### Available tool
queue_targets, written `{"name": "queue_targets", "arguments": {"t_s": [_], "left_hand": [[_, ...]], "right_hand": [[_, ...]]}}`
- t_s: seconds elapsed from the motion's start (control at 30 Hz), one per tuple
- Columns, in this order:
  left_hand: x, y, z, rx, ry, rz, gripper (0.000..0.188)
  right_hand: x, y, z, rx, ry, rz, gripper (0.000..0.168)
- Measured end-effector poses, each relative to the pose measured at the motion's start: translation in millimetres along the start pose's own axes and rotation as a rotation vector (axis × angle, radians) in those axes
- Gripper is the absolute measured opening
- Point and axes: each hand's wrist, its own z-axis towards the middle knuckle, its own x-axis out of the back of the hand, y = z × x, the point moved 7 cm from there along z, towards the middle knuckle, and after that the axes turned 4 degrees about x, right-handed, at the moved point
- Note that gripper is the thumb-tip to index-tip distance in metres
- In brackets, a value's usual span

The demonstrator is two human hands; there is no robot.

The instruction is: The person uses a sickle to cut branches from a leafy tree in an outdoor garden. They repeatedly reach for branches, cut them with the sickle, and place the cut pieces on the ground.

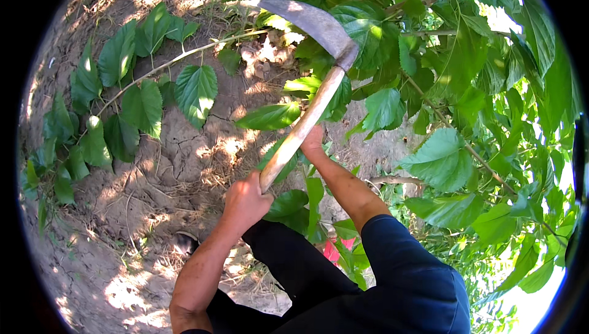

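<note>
A sickle with a curved metal blade [310, 21] and a wooden handle [301, 127] reaches up across the middle of the view. My left hand [247, 199] is closed round the lower end of that handle. Behind the handle is my right hand [314, 141], among green leaves; its fingers are mostly hidden by the handle and foliage, so whether it grips anything cannot be told. Beyond the blade and to its right hang broad serrated leaves [363, 25]. A leafy branch [177, 59] stretches to the left from near the blade.
Dry, cracked soil [184, 131] with straw lies below. Dense foliage on branches [478, 154] fills the right side. A bare stick [395, 180] shows right of my right forearm, and something red [338, 250] shows behind leaves beside my black-clad leg [294, 256].
</note>
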Motion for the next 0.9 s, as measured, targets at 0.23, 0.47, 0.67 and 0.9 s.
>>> {"name": "queue_targets", "arguments": {"t_s": [0.23, 0.47, 0.67, 0.9], "left_hand": [[-17, -41, 37, -0.093, 0.103, 0.025, 0.034], [-24, -53, 80, -0.184, 0.191, 0.074, 0.029], [-39, -52, 103, -0.244, 0.265, 0.062, 0.029], [-60, -46, 130, -0.155, 0.137, 0.231, 0.033]], "right_hand": [[17, -48, 4, 0.118, 0.382, 0.15, 0.015], [-18, -28, 20, 0.036, 0.427, 0.311, 0.02], [-43, -21, 28, 0.107, 0.596, 0.356, 0.019], [-62, -19, 37, 0.035, 0.597, 0.425, 0.028]]}}
